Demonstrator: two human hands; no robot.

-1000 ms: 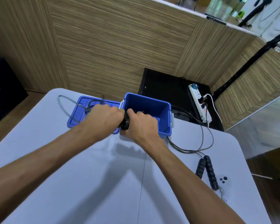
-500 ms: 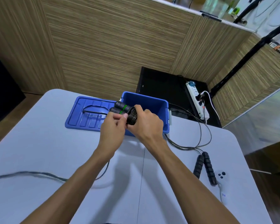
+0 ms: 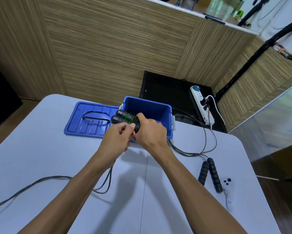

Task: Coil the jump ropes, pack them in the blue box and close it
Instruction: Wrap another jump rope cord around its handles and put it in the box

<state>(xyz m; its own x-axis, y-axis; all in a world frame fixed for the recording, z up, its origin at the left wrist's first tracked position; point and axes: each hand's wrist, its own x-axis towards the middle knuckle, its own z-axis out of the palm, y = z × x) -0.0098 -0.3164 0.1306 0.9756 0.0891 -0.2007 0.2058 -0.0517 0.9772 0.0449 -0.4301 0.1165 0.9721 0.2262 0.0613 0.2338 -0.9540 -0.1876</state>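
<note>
Over the grey table (image 3: 40, 157), right hand (image 3: 150, 134) grips the rope handles (image 3: 125, 118); left hand (image 3: 117, 139) pinches the cord (image 3: 106, 181).

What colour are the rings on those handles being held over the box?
Bright green rings on black handles, seen in the head view.

A single head-worn wide-angle camera looks forward and down from above the desk's (image 3: 40, 149) near edge, close over both forearms, toward the far edge and wood-panelled wall (image 3: 116, 48).
</note>
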